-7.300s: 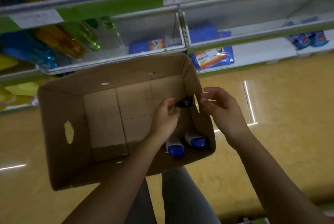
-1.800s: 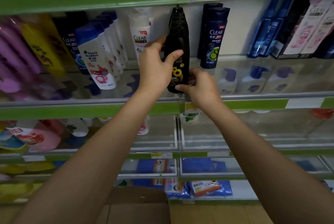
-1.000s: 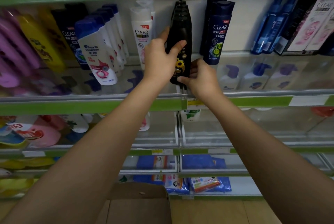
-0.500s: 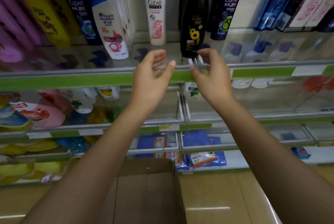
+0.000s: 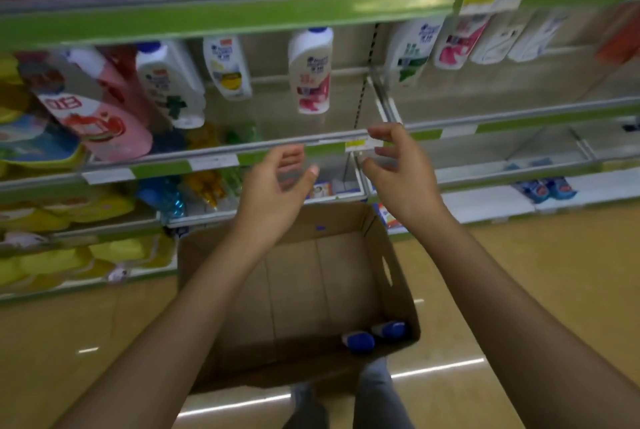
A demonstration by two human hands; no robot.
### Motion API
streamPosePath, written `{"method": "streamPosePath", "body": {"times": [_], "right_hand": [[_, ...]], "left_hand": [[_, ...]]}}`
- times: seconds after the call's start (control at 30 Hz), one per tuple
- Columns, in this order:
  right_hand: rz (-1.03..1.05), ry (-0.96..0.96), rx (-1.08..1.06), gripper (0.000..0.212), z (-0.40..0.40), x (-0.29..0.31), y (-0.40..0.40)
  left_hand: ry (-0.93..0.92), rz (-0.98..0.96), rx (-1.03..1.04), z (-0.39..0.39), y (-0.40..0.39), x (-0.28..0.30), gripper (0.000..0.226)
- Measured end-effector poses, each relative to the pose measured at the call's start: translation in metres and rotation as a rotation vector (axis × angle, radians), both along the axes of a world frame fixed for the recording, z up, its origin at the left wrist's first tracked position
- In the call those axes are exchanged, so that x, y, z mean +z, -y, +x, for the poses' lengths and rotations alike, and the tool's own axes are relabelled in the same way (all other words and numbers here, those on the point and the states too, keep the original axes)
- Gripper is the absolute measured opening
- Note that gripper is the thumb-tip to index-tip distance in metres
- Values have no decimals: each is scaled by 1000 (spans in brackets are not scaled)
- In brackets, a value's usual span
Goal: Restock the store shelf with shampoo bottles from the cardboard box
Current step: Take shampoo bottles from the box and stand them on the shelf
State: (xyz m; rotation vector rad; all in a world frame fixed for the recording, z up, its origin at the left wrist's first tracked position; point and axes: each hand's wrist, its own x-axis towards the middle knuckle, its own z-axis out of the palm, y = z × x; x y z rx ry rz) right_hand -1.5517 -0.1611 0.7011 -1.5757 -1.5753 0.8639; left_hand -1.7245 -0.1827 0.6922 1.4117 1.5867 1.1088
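Hiding under box (image 5: 398, 276) wall: two bottles (image 5: 360, 342), caps showing.

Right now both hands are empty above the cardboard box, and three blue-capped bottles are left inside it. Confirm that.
Not quite. The head view shows two blue-capped bottles in the cardboard box, not three. The rest stands: left hand and right hand are empty above it.

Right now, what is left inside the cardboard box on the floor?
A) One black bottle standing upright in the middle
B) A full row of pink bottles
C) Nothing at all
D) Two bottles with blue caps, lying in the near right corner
D: two blue-capped bottles lie in the near right corner of the cardboard box, while both hands hang empty above it.
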Motion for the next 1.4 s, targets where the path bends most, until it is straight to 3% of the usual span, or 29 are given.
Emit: {"method": "streamPosePath", "body": {"times": [0.2,0.53,0.83,1.03,1.17,1.4], "right_hand": [[-149,-15,-1,40,-12,-57,45],[-465,62,-31,45,15,-140,84],[-640,34,-112,38,50,-185,105],[-710,18,-113,36,63,-206,116],[-712,26,-97,34,66,-215,122],[-735,16,-84,33,66,-221,125]], "left_hand": [[32,-171,-36,-31,50,-56,29],[-73,-580,-117,-2,100,-162,33],[-224,-835,-439,47,136,-234,49],[-254,-833,-589,73,139,-271,45],[-282,-818,-590,84,139,-290,35],[-294,-824,-552,88,137,-308,42]]}}
